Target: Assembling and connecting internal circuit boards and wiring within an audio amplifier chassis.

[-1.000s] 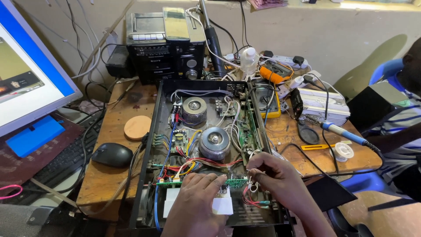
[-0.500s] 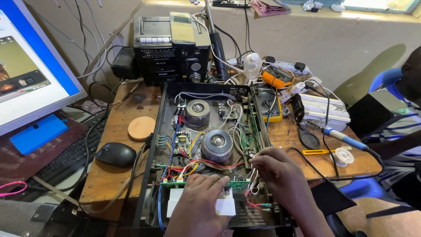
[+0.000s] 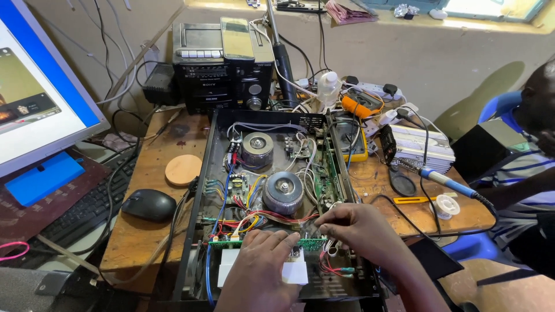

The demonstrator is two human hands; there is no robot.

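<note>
On the far left, a computer monitor [image 3: 40, 98] is cut off by the frame edge; below it a black keyboard [image 3: 87, 211] lies half hidden under a blue block and a dark mat. Black mouse [image 3: 148, 205] sits on the wooden tabletop [image 3: 139, 240], a round wooden disc [image 3: 183, 170] just beyond it; bare wood between them and the tabletop's near-left edge.

Centre: opened black amplifier chassis [image 3: 196, 231], lid off, near end cut by the bottom frame edge. Inside, two round transformers, bundled coloured wires, and a narrow green circuit board [image 3: 312, 243] set across near the front. Left hand [image 3: 263, 266] rests palm-down over the board's left half, fingers curled lightly, holding nothing that can be seen; it hides the board beneath and part of a white label. Right hand [image 3: 361, 228] sits at the board's right end, fingertips pinched together on something small; what it grips is hidden by the fingers.

Behind the chassis a black cassette stereo [image 3: 222, 69] crowds the wall. Right of the chassis: a yellow multimeter [image 3: 354, 141], a blue-handled soldering iron [image 3: 445, 182], a solder spool [image 3: 446, 205] near the tabletop's right edge. Another person [image 3: 529, 167] sits at far right, partly cut off.
</note>
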